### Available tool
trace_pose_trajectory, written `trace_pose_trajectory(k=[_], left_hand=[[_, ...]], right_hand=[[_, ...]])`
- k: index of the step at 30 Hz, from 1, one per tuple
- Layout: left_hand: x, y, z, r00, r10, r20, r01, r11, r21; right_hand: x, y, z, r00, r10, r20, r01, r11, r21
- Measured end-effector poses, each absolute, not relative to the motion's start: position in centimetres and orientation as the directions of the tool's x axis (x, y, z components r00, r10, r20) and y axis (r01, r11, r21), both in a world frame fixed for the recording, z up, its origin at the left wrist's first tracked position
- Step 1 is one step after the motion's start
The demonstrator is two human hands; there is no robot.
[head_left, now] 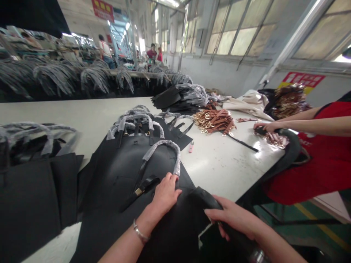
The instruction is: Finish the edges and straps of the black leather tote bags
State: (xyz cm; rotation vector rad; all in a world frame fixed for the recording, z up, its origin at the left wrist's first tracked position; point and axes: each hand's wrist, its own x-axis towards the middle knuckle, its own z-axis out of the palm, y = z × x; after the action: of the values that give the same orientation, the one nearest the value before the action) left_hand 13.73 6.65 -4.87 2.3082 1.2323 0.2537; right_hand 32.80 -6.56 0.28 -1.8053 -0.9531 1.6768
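Observation:
A black leather handbag [123, 164] lies flat on the white table [219, 164], its handle [164, 148] wrapped in grey foam. My left hand [166, 193] rests palm down on the bag's lower part, fingers beside a black strap with a gold buckle [142, 188]. My right hand [233, 217] grips the black edge of the bag [204, 197] at the table's near corner. More black bags with wrapped handles [137, 120] are stacked behind the first one.
Another pile of black bags [33, 175] sits at the left. Brown straps with gold buckles [215, 121] lie mid-table, near a small pink tool [191, 147]. A co-worker in red [326, 160] stands at the right, hand [267, 126] on the table. Other people work far back.

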Motion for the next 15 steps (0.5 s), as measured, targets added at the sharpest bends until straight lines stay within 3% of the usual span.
trace_pose_trajectory(k=[7,12,15], left_hand=[[13.9,6.6,-4.5,0.575,0.808,-0.128,0.745,-0.453,0.489],[14.5,6.2,-4.4,0.459,0.877,-0.139,0.799,-0.34,0.497],[14.9,6.3,-4.2,0.404,0.903,-0.143,0.811,-0.281,0.513]], right_hand=[[33.5,-4.6,1.1,0.108,0.797,-0.595,0.192,-0.604,-0.774],[33.5,-6.5,1.2,-0.005,0.762,-0.648,0.172,-0.637,-0.751],[32.4,-6.2,0.5,0.036,0.804,-0.594,0.16,-0.591,-0.79]])
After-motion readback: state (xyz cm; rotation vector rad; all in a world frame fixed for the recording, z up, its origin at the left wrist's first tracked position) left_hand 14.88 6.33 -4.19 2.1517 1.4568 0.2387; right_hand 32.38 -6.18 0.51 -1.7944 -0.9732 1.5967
